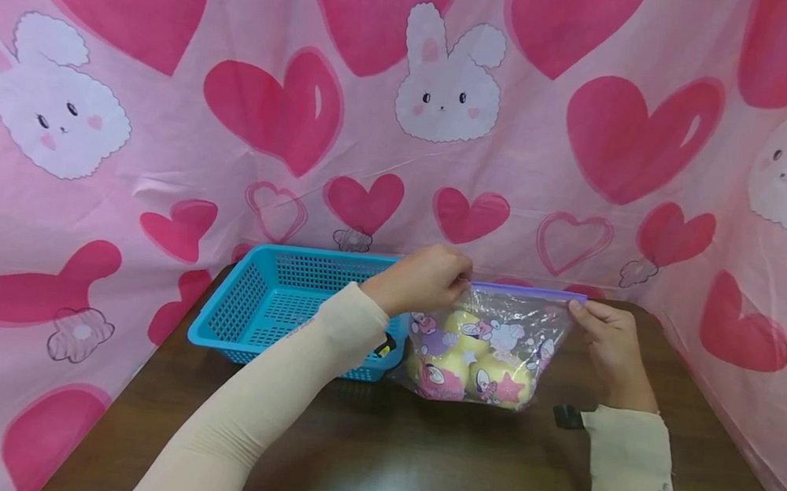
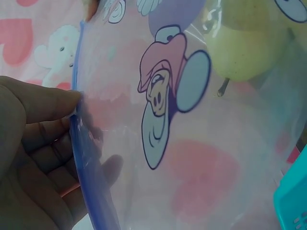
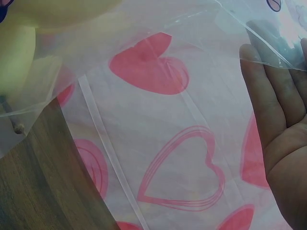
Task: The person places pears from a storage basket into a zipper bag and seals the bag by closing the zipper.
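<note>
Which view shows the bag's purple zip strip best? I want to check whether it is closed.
The head view: the whole zip strip runs between the left hand and the right hand atop the bag. The left wrist view shows only a blurred stretch at the thumb; the right wrist view shows none. Closed or not: cannot tell.

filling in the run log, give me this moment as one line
left hand: pinches zip bag seal | right hand: holds seal's other end | bag: yellow pears inside, upright on table | blue basket: beside bag
</note>
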The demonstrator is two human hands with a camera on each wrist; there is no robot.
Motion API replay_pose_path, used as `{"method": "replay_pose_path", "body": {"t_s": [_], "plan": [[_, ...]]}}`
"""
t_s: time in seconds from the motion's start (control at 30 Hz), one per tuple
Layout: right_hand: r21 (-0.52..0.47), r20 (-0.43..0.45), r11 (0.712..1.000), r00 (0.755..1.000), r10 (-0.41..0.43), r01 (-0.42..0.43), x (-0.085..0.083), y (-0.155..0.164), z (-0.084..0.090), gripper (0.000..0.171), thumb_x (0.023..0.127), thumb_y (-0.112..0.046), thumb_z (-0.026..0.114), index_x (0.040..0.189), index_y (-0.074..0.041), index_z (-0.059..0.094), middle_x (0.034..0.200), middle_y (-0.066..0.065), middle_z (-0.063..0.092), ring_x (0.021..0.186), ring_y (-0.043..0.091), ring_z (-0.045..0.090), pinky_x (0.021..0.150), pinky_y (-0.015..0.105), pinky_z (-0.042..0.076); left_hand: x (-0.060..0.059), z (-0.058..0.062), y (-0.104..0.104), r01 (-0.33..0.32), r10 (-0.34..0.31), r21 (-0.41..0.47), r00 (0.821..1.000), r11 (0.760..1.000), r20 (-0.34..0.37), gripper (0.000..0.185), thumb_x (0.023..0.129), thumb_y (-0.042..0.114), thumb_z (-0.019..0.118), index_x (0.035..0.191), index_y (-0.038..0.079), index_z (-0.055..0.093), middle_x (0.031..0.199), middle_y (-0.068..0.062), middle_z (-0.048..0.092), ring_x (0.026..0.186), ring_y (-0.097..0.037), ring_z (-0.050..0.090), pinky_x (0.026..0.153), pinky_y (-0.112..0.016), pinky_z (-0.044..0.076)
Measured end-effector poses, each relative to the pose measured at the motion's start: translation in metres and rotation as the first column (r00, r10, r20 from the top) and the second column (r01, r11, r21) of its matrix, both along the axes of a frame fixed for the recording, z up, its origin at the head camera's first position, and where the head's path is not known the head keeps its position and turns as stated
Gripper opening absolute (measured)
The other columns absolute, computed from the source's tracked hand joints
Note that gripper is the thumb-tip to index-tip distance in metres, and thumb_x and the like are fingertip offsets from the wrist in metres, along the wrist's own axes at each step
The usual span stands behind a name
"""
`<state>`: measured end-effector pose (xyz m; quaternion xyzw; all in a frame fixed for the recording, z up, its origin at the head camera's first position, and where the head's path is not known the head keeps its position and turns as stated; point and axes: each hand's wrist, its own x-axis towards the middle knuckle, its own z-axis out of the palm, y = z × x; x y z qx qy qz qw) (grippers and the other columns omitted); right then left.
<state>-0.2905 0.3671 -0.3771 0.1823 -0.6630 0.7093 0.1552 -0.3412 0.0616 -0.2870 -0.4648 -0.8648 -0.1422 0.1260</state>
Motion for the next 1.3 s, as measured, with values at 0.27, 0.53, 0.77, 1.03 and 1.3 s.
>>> {"method": "replay_pose_path", "body": {"t_s": [0.27, 0.53, 0.77, 1.03, 1.3], "plan": [[-0.055, -0.016, 0.998, 1.0, 0.009, -0.01, -0.002, 0.0, -0.001, 0.019, 0.097, 0.0, 0.055, 0.101, 0.005, 0.074, 0.081, 0.004, 0.072, 0.07, 0.012, 0.063, 0.067, 0.024, 0.052, 0.002, 0.001, -0.003, -0.014, 0.014, 0.003, 1.0, 1.0, 0.017, 0.013, 0.089, 0.023, 0.072, 0.096, 0.013, 0.069, 0.079, 0.008, 0.061, 0.07, -0.006, 0.055, 0.068, -0.017, 0.048], [-0.081, -0.024, 0.997, 1.0, 0.012, -0.014, -0.003, -0.002, -0.002, 0.019, 0.097, 0.001, 0.055, 0.1, 0.006, 0.073, 0.08, 0.005, 0.072, 0.067, 0.012, 0.063, 0.064, 0.024, 0.053, 0.001, 0.001, -0.009, -0.011, 0.011, -0.012, 1.0, 1.0, -0.005, 0.012, 0.09, 0.021, 0.07, 0.096, 0.011, 0.068, 0.084, 0.005, 0.063, 0.075, -0.008, 0.057, 0.074, -0.021, 0.05], [-0.024, -0.024, 1.0, 1.0, 0.002, -0.002, -0.003, 0.001, -0.002, 0.02, 0.098, -0.002, 0.055, 0.102, 0.008, 0.072, 0.079, 0.004, 0.072, 0.068, 0.013, 0.061, 0.064, 0.024, 0.051, 0.0, 0.0, -0.014, -0.011, 0.01, -0.006, 1.0, 1.0, -0.011, 0.01, 0.091, 0.021, 0.069, 0.095, 0.012, 0.068, 0.082, 0.007, 0.062, 0.074, -0.007, 0.055, 0.073, -0.021, 0.049], [-0.061, -0.029, 0.998, 0.999, 0.024, -0.026, -0.004, 0.0, -0.005, 0.02, 0.098, 0.001, 0.054, 0.104, 0.006, 0.073, 0.084, 0.005, 0.074, 0.07, 0.011, 0.065, 0.066, 0.023, 0.053, 0.001, 0.0, -0.018, -0.036, 0.036, -0.023, 0.999, 0.999, -0.014, 0.015, 0.09, 0.023, 0.07, 0.1, 0.012, 0.069, 0.087, 0.006, 0.063, 0.079, -0.007, 0.056, 0.076, -0.022, 0.051], [-0.066, -0.036, 0.998, 0.999, 0.0, -0.002, -0.004, 0.001, -0.005, 0.02, 0.097, 0.002, 0.055, 0.102, 0.004, 0.074, 0.078, 0.003, 0.072, 0.064, 0.011, 0.057, 0.059, 0.022, 0.049, 0.001, 0.001, -0.022, -0.041, 0.04, -0.027, 0.999, 0.999, -0.019, 0.017, 0.09, 0.022, 0.069, 0.102, 0.01, 0.07, 0.091, 0.003, 0.066, 0.081, -0.009, 0.058, 0.078, -0.023, 0.051]]}}
